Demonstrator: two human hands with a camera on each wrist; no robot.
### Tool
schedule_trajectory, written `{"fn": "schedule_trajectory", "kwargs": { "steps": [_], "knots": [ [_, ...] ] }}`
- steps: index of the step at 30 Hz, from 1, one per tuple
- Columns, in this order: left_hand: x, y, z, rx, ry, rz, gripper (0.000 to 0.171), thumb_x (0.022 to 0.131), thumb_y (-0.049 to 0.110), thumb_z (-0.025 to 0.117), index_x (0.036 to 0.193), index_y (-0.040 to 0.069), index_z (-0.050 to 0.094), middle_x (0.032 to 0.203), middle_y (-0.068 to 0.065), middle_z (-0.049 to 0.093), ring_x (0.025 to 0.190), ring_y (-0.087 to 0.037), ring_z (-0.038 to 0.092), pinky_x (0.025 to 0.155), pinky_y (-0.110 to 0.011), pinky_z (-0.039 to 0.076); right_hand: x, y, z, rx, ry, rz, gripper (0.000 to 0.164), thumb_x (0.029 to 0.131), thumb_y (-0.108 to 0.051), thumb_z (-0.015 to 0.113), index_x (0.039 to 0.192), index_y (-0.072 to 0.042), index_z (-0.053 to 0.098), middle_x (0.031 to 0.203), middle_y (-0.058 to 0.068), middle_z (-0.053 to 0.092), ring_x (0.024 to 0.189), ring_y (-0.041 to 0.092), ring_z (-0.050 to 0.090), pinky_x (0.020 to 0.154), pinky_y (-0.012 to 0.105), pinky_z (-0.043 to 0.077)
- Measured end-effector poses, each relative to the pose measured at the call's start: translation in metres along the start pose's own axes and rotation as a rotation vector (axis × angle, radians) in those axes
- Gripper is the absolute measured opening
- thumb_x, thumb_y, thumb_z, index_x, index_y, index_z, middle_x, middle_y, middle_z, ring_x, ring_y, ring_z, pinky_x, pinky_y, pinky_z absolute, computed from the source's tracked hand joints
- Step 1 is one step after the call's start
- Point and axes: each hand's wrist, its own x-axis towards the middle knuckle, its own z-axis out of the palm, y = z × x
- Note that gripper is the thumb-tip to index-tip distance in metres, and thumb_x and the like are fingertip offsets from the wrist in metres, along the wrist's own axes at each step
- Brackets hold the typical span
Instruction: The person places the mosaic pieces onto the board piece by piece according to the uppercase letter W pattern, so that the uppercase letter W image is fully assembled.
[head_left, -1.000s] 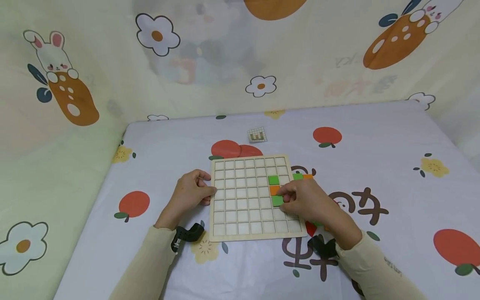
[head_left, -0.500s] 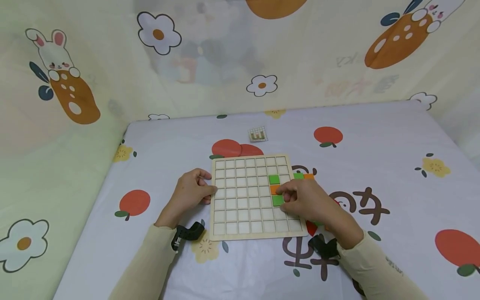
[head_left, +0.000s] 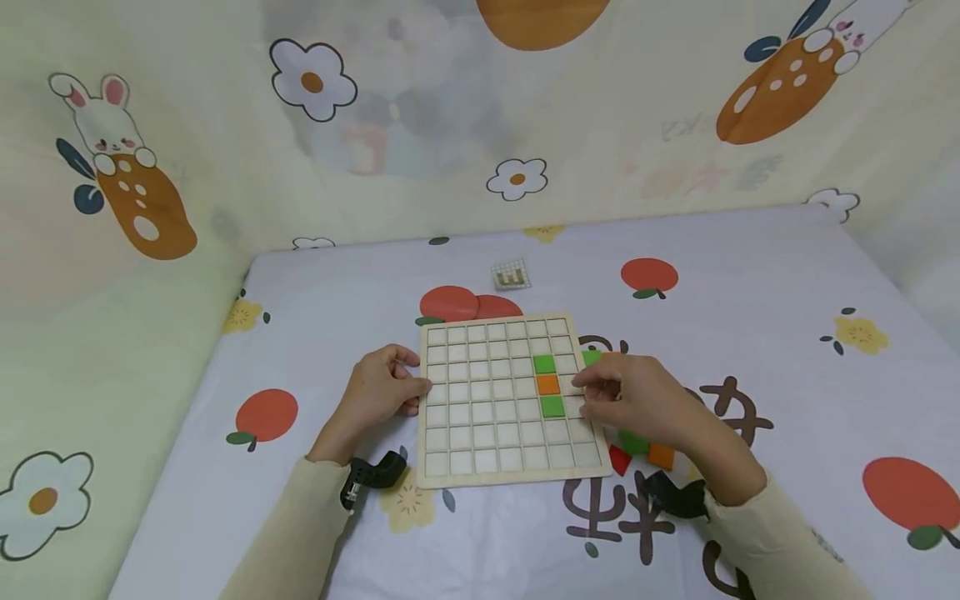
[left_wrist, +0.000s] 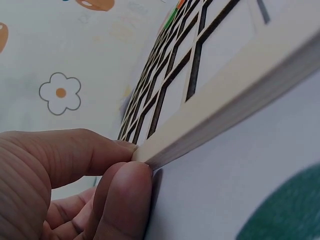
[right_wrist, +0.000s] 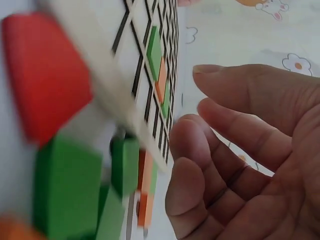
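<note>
A light wooden grid board (head_left: pixel 480 433) lies on the cloth. Three square tiles stand in one of its right-hand columns: a green tile (head_left: pixel 544 364), an orange tile (head_left: pixel 548 384) and another green tile (head_left: pixel 552 407). My left hand (head_left: pixel 377 385) pinches the board's left edge between thumb and finger, as the left wrist view confirms. Over the board's right edge hovers my right hand (head_left: pixel 637 402), its fingers loosely bent and apart from the thumb. Nothing is between them in the right wrist view.
Right of the board lie loose blocks, among them a red block (right_wrist: pixel 45 75), a green block (right_wrist: pixel 67 185) and an orange block (head_left: pixel 661 456). Behind the board rests a small patterned card (head_left: pixel 511 275). A printed curtain (head_left: pixel 420 192) hangs along the back.
My right hand has moved off the tiles to the right, uncovering the orange tile and lower green tile. The left hand stays at the board's edge. The head view has shifted slightly.
</note>
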Motion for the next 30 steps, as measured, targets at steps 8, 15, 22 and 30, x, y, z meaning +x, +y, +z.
{"fn": "schedule_trajectory", "kwargs": {
  "steps": [8, 15, 22, 30],
  "knots": [
    [-0.001, -0.001, 0.003, 0.029, 0.012, -0.018, 0.034, 0.088, 0.004, 0.08, 0.117, 0.001, 0.062, 0.079, -0.01, 0.065, 0.053, -0.014, 0.065, 0.054, -0.026, 0.059, -0.033, 0.012, -0.003, -0.015, -0.064, 0.093, 0.03, 0.084, -0.013, 0.086, 0.112, -0.007, 0.078, 0.08, -0.002, 0.059, 0.078, 0.017, 0.054, 0.059, 0.024, 0.045],
    [-0.001, 0.0, 0.002, -0.006, 0.015, -0.001, 0.034, 0.087, 0.002, 0.08, 0.116, 0.001, 0.062, 0.078, -0.01, 0.065, 0.053, -0.014, 0.065, 0.053, -0.027, 0.059, -0.049, 0.02, 0.002, -0.056, -0.069, 0.162, 0.034, 0.078, -0.018, 0.091, 0.108, -0.009, 0.079, 0.073, -0.003, 0.055, 0.074, 0.016, 0.052, 0.058, 0.024, 0.042],
    [0.0, -0.004, 0.003, 0.008, 0.03, -0.002, 0.033, 0.087, 0.003, 0.08, 0.115, 0.001, 0.063, 0.077, -0.009, 0.065, 0.052, -0.013, 0.064, 0.053, -0.026, 0.059, -0.054, 0.016, 0.01, -0.041, -0.055, 0.204, 0.029, 0.076, -0.015, 0.092, 0.101, -0.011, 0.078, 0.069, -0.001, 0.053, 0.069, 0.016, 0.051, 0.054, 0.025, 0.042],
    [-0.001, -0.003, 0.003, -0.01, 0.028, 0.012, 0.032, 0.087, 0.002, 0.079, 0.115, 0.001, 0.063, 0.077, -0.009, 0.065, 0.052, -0.013, 0.065, 0.052, -0.027, 0.059, -0.054, 0.014, 0.013, -0.045, -0.066, 0.189, 0.025, 0.076, -0.015, 0.092, 0.097, -0.014, 0.079, 0.064, -0.001, 0.053, 0.064, 0.015, 0.051, 0.052, 0.024, 0.041]
  ]
}}
